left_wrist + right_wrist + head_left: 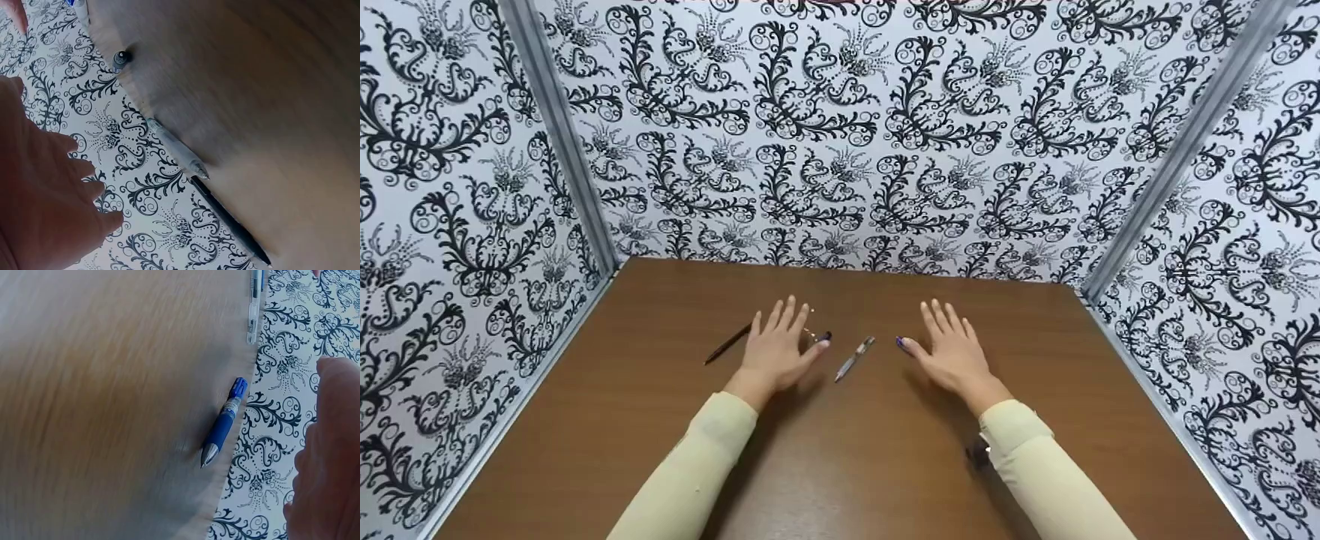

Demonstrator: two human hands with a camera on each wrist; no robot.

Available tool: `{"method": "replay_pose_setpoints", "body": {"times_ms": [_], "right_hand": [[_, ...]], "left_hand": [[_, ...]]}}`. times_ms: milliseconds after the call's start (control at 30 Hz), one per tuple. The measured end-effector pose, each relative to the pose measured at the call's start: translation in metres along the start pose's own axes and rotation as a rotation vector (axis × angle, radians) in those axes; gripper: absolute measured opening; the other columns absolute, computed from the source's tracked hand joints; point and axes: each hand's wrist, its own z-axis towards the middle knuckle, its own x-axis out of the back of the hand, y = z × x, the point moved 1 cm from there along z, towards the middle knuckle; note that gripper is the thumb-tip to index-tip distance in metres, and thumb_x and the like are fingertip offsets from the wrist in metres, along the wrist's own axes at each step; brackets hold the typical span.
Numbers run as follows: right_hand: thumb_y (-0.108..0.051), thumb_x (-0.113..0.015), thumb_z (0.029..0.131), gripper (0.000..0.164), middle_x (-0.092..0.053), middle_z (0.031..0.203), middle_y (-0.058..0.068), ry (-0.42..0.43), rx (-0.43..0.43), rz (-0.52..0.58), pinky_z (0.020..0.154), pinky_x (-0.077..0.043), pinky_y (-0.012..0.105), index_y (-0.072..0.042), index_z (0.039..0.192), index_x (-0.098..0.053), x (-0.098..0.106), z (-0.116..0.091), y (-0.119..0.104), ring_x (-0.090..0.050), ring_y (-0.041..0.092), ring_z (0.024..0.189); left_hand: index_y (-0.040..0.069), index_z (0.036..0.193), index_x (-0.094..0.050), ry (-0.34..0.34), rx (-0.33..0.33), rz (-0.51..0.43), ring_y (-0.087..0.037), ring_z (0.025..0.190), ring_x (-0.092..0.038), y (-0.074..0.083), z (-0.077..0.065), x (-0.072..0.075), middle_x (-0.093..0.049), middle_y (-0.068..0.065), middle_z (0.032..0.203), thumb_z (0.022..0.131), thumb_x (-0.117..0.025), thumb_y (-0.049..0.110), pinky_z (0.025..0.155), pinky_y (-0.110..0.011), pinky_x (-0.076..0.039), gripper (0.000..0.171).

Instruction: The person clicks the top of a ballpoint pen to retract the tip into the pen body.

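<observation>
Pens lie on the brown bench (810, 465), and both hands spread over them, apart from each other, fingers nearly straight and gripping nothing. Between the left hand (776, 352) and the right hand (956, 356) is a grey pen (855, 360), its long axis slanting so that the narrow end points away from the far edge and a little toward the left edge. Beneath the right hand, a blue pen (221, 424) lies at the opposite slant: its silver tip points toward the right edge and somewhat away from the far edge, its blue back end toward the far left corner. Just beside the left hand, on the left-edge side, is a black pen (727, 345), one end angled toward the far edge, the other toward the left edge. By the left thumb shows a dark-ended item (826, 337), mostly hidden. Whether either hand touches the bench I cannot tell.
</observation>
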Motion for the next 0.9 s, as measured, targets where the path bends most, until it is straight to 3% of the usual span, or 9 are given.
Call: {"method": "replay_pose_setpoints", "body": {"times_ms": [133,300,433,533,633,900], "right_hand": [[-0.065,-0.051,0.111,0.092,-0.019,0.182,0.015,0.023,0.020,0.081,0.134,-0.015,0.060,-0.008,0.176,-0.021,-0.0010,0.0009,0.0012,-0.016,0.039,0.168],[-0.052,-0.063,0.110,0.086,-0.026,0.180,0.016,0.055,0.032,0.250,0.132,-0.021,0.062,-0.006,0.174,-0.029,-0.0022,0.0009,0.0033,-0.025,0.041,0.165],[-0.043,-0.072,0.108,0.083,-0.033,0.178,0.017,0.073,0.005,0.439,0.133,-0.022,0.058,-0.008,0.173,-0.035,-0.0024,0.0016,0.0043,-0.029,0.042,0.163],[-0.041,-0.078,0.104,0.085,-0.037,0.176,0.018,0.081,-0.037,0.567,0.133,-0.023,0.057,-0.013,0.173,-0.038,-0.0028,0.0022,0.0048,-0.031,0.042,0.163],[-0.039,-0.082,0.102,0.086,-0.039,0.175,0.018,0.079,-0.071,0.663,0.132,-0.025,0.057,-0.016,0.173,-0.040,-0.0033,0.0023,0.0046,-0.032,0.041,0.162],[-0.021,-0.085,0.099,0.082,-0.048,0.167,0.025,0.094,-0.072,0.859,0.123,-0.040,0.063,-0.008,0.169,-0.044,-0.0060,0.0037,0.0017,-0.046,0.050,0.151]], "left_hand": [[0.014,0.177,-0.025,-0.003,-0.005,-0.064,-0.037,0.169,-0.016,-0.0017,0.0012,-0.0004,-0.016,-0.014,0.183,0.111,-0.044,0.068,0.134,-0.062,-0.010,0.087],[0.013,0.175,-0.031,0.013,-0.029,-0.143,-0.039,0.166,-0.026,-0.0053,0.0032,-0.0018,-0.027,-0.014,0.181,0.110,-0.044,0.072,0.132,-0.067,-0.018,0.089],[0.008,0.169,-0.042,0.064,-0.077,-0.260,-0.043,0.160,-0.036,-0.0061,0.0047,-0.0008,-0.041,-0.018,0.173,0.109,-0.060,0.059,0.128,-0.071,-0.022,0.081],[0.004,0.165,-0.048,0.080,-0.117,-0.356,-0.044,0.157,-0.040,-0.0057,0.0053,0.0006,-0.048,-0.020,0.167,0.107,-0.071,0.047,0.128,-0.068,-0.027,0.076],[0.003,0.164,-0.047,0.057,-0.126,-0.430,-0.043,0.157,-0.040,-0.0052,0.0047,0.0022,-0.048,-0.019,0.167,0.105,-0.075,0.043,0.129,-0.061,-0.030,0.077],[0.008,0.166,-0.046,0.008,-0.114,-0.554,-0.038,0.157,-0.041,-0.0032,0.0028,0.0042,-0.046,-0.017,0.168,0.104,-0.079,0.038,0.129,-0.056,-0.033,0.077]]}}
